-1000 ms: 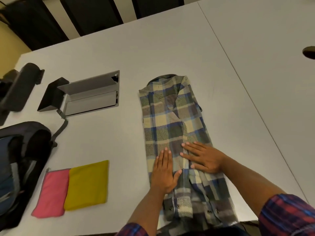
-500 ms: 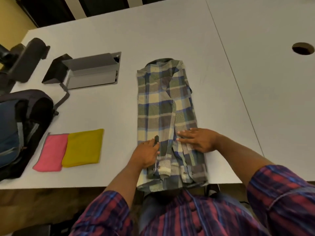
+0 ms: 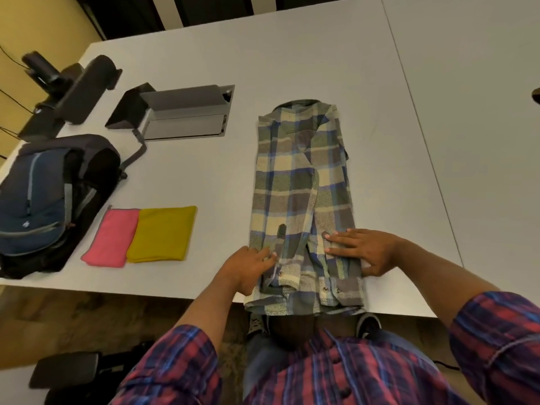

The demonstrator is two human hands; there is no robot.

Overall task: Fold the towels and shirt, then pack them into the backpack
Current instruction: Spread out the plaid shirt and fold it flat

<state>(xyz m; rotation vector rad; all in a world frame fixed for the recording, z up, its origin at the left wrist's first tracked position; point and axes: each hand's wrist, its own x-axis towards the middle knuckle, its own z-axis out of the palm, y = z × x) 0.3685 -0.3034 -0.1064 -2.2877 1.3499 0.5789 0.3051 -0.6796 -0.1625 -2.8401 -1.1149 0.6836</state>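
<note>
Our hands have slid down to the plaid shirt's (image 3: 302, 182) hem at the table (image 3: 292, 68) edge: left hand (image 3: 248, 268) pinches the hem, right hand (image 3: 363, 249) presses flat, fingers straight. Bottom-up fold looks next; towels already folded.

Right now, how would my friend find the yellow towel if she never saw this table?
Look at the big grey table, then at the dark blue backpack lying on its left side. Just right of the backpack two small folded towels lie side by side near the table's front edge. The yellow towel is the one farther from the backpack, overlapping the pink towel beside it.
</note>
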